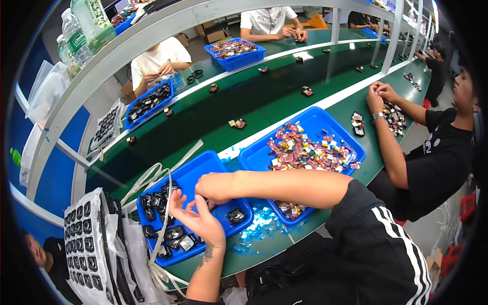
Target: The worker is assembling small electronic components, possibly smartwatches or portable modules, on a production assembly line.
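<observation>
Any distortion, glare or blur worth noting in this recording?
Head view: the pale rail bows into an arc and the corners go black; head view: glare whitens some of the blue film scraps; head view: faint reflections lie on the dark green belt; head view: the left hand and right hand look fairly sharp.

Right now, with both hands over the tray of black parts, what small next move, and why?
Probably turn the right hand slightly so its fingertips show. Its back faces the camera, so whether it holds anything cannot be told. The left hand is close beside it, above the blue tray with loose black parts.
</observation>
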{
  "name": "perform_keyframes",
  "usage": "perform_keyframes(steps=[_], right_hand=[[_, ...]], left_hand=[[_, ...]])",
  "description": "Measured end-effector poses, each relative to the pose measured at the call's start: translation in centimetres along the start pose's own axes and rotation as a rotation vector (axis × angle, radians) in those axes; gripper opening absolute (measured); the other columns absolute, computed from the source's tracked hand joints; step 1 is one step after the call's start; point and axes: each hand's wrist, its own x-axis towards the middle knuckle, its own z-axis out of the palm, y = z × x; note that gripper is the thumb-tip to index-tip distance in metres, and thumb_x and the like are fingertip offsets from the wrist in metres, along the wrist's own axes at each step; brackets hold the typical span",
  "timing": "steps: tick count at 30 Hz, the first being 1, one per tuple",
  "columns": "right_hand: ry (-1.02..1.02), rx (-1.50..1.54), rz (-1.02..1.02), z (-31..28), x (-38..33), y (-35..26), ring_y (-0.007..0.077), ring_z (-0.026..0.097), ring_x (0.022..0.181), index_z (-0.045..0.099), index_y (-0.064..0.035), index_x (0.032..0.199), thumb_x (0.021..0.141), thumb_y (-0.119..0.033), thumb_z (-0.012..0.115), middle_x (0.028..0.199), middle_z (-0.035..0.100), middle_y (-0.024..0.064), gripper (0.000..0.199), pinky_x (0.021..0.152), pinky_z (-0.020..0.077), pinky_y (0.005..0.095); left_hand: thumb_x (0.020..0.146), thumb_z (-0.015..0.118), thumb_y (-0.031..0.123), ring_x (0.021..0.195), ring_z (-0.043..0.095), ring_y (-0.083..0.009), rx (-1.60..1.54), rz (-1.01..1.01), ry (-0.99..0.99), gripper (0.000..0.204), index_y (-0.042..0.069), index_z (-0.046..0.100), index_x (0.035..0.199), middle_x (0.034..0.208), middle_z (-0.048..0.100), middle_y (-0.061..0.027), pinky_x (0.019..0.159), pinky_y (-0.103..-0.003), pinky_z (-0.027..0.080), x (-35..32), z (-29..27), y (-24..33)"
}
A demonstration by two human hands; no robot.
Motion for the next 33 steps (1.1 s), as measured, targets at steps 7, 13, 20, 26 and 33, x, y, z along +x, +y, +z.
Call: perform_keyframes(steps=[7, 13, 20, 26, 33], right_hand=[[0.442, 0.428, 0.177, -2.4, -5.5, -2.2, 0.0277, 0.071, 0.073, 0.066, 0.0061, 0.090, 0.084, -0.012, 0.067, 0.082, 0.069, 0.0178, 0.019, 0.067, 0.0564, 0.0366], [0.630, 0.814, 0.306, -3.5, -10.9, -4.9, 0.0123, 0.066, 0.077, 0.058, 0.0024, 0.103, 0.088, -0.006, 0.066, 0.090, 0.060, 0.0071, 0.019, 0.065, 0.0562, 0.0254], [0.918, 0.007, 0.737, -4.7, -22.5, 2.4, 0.0201, 0.066, 0.078, 0.060, -0.0011, 0.098, 0.082, -0.013, 0.074, 0.085, 0.065, 0.0109, 0.025, 0.065, 0.0520, 0.0338], [0.654, 0.032, 0.815, -2.4, -23.0, 5.3, 0.0272, 0.068, 0.069, 0.063, -0.0011, 0.092, 0.078, -0.016, 0.077, 0.074, 0.069, 0.0119, 0.025, 0.062, 0.0519, 0.0371], [1.028, -0.193, 0.649, -3.1, -23.7, 4.6, 0.0256, 0.062, 0.073, 0.067, -0.0005, 0.090, 0.082, 0.003, 0.064, 0.084, 0.061, 0.0136, 0.009, 0.065, 0.0515, 0.0336]], left_hand=[[0.100, 0.050, 0.015, 0.102, 0.052, -0.0169, -0.090, -0.090, -0.235, 0.029, 0.002, 0.046, 0.126, 0.116, 0.053, -0.0098, 0.087, -0.030, 0.043, 1.0, 0.2, -0.9], [0.103, 0.047, 0.024, 0.057, 0.056, -0.0091, -0.502, -0.560, -0.610, 0.025, 0.001, 0.056, 0.107, 0.075, 0.058, -0.0037, 0.052, -0.022, 0.049, 0.4, 0.1, 0.3], [0.093, 0.061, 0.006, 0.076, 0.069, -0.0183, -0.713, -0.829, -0.486, 0.011, 0.000, 0.059, 0.102, 0.091, 0.067, -0.0120, 0.063, -0.025, 0.057, 0.9, 0.4, 0.7], [0.089, 0.065, 0.001, 0.079, 0.065, -0.0140, -0.654, -0.859, -0.549, 0.025, 0.002, 0.057, 0.112, 0.091, 0.066, -0.0077, 0.067, -0.024, 0.052, 0.5, -0.4, -0.2], [0.098, 0.054, 0.010, 0.086, 0.066, -0.0185, -0.778, -0.903, -0.444, 0.023, 0.001, 0.055, 0.119, 0.096, 0.063, -0.0098, 0.073, -0.029, 0.054, 1.1, -0.4, -0.1]])
